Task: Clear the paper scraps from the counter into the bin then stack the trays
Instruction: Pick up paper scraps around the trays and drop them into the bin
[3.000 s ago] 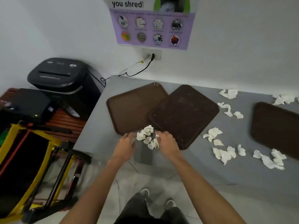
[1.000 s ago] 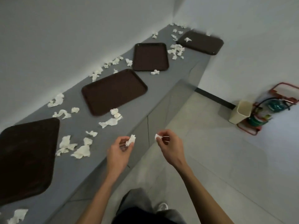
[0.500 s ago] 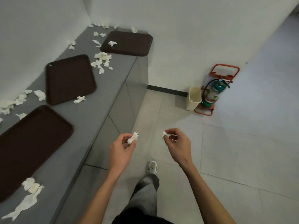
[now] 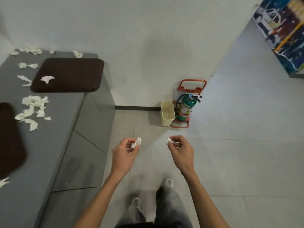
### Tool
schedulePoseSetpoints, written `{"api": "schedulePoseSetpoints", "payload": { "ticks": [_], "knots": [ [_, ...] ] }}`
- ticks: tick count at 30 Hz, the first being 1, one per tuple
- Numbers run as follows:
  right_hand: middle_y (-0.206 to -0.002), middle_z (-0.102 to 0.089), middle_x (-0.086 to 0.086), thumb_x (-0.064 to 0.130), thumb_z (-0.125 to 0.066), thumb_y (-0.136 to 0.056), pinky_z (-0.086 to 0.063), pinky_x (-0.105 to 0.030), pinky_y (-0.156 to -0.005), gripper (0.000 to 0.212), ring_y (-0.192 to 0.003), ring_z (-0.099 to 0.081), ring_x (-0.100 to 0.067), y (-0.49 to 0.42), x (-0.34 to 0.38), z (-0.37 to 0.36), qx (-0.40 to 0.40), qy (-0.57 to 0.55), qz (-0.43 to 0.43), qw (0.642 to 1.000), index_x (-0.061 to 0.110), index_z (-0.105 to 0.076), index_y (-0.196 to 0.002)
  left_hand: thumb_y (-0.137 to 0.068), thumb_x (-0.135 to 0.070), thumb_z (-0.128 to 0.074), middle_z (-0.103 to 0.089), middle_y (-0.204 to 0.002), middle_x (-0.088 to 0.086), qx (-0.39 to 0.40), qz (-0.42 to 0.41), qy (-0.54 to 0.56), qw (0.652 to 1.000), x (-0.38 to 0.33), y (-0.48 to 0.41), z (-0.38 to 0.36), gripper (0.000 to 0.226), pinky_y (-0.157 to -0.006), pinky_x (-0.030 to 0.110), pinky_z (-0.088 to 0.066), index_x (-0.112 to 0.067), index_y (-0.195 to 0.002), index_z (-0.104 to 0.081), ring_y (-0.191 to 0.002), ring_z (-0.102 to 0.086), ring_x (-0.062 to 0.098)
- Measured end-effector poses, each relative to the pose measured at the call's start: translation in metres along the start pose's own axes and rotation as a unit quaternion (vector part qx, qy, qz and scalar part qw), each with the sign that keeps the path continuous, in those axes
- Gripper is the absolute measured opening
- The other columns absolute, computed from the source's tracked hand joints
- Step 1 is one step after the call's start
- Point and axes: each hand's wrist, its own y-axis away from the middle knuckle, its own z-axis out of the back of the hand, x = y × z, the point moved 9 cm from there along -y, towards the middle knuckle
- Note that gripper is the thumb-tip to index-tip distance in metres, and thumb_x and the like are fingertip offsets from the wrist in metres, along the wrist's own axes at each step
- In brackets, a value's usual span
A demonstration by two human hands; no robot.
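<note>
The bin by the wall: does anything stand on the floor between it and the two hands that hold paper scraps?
Nothing visible does. Only bare floor lies between the left hand, the right hand and the bin. The fire extinguisher stands beside the bin, out of the path.

Person turned from counter [image 4: 42, 145] toward bin [image 4: 167, 122]; bin now closer, straight ahead; counter slid left.

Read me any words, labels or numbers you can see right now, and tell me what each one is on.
No text here is legible.
Label on the extinguisher: printed, but too blurred to read.
Print on the colourful display, top right: too blurred to read.
The bin and the tray: no text shows.
</note>
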Motion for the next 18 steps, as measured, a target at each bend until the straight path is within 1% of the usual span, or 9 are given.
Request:
{"api": "schedulePoseSetpoints", "payload": {
  "ticks": [2,4,8,11,12,15,18],
  "knots": [
    [-0.097,-0.076,0.015,0.021,-0.078,-0.091,-0.054,-0.012,-0.071,0.013,-0.088,-0.071,0.002,-0.046,-0.011,0.005,-0.005,-0.003,-0.016,1.0,0.03,-0.074,-0.1,-0.088,-0.015,-0.08,-0.075,-0.094,-0.011,0.016,0.004,-0.011,1.0,-0.002,-0.039,-0.032,0.019,-0.077,0.03,-0.063,-0.026,-0.101,-0.072,-0.086,-0.074,0.011],
    [-0.099,-0.076,0.016,0.023,-0.079,-0.092,-0.055,-0.012,-0.072,0.013,-0.089,-0.071,0.002,-0.099,-0.025,0.006,-0.004,-0.001,-0.026,1.0,0.031,-0.074,-0.101,-0.089,-0.016,-0.079,-0.075,-0.095,-0.012,0.023,0.008,-0.023,0.999,-0.003,-0.079,-0.064,0.02,-0.078,0.031,-0.063,-0.028,-0.102,-0.071,-0.087,-0.073,0.01],
    [-0.103,-0.075,0.013,0.023,-0.077,-0.093,-0.055,-0.009,-0.073,0.013,-0.092,-0.071,-0.002,-0.214,-0.063,0.002,0.01,0.013,-0.039,0.999,0.029,-0.073,-0.104,-0.091,-0.024,-0.078,-0.074,-0.094,-0.015,0.02,0.025,-0.047,0.998,-0.004,-0.159,-0.135,0.015,-0.077,0.022,-0.061,-0.028,-0.103,-0.071,-0.088,-0.072,0.004],
    [-0.103,-0.075,0.011,0.017,-0.076,-0.095,-0.06,-0.015,-0.076,0.013,-0.09,-0.071,0.0,-0.291,-0.094,-0.003,0.012,0.017,-0.049,0.999,0.025,-0.073,-0.105,-0.092,-0.027,-0.077,-0.074,-0.096,-0.017,0.021,0.05,-0.057,0.997,0.001,-0.214,-0.186,0.015,-0.078,0.022,-0.06,-0.029,-0.106,-0.071,-0.09,-0.071,0.003],
    [-0.103,-0.075,0.01,0.016,-0.076,-0.096,-0.059,-0.015,-0.076,0.013,-0.091,-0.07,0.001,-0.315,-0.105,-0.005,0.01,0.02,-0.049,0.999,0.023,-0.072,-0.106,-0.093,-0.026,-0.076,-0.073,-0.097,-0.017,0.024,0.055,-0.062,0.996,0.004,-0.232,-0.203,0.016,-0.079,0.022,-0.06,-0.028,-0.107,-0.07,-0.09,-0.07,0.002],
    [-0.105,-0.073,0.01,0.016,-0.073,-0.098,-0.056,-0.009,-0.075,0.012,-0.093,-0.067,0.006,-0.383,-0.138,-0.016,0.023,0.043,-0.056,0.997,0.019,-0.071,-0.109,-0.094,-0.025,-0.074,-0.073,-0.098,-0.019,0.039,0.076,-0.08,0.993,0.017,-0.286,-0.254,0.016,-0.077,0.021,-0.059,-0.028,-0.108,-0.069,-0.089,-0.069,0.0],
    [-0.104,-0.072,0.007,0.017,-0.071,-0.099,-0.06,-0.016,-0.076,0.008,-0.092,-0.068,0.004,-0.443,-0.18,-0.038,0.036,0.068,-0.055,0.995,0.02,-0.068,-0.106,-0.095,-0.024,-0.072,-0.072,-0.096,-0.018,0.051,0.1,-0.101,0.989,0.049,-0.335,-0.302,0.015,-0.075,0.024,-0.059,-0.029,-0.108,-0.067,-0.084,-0.068,-0.002]
  ]
}}
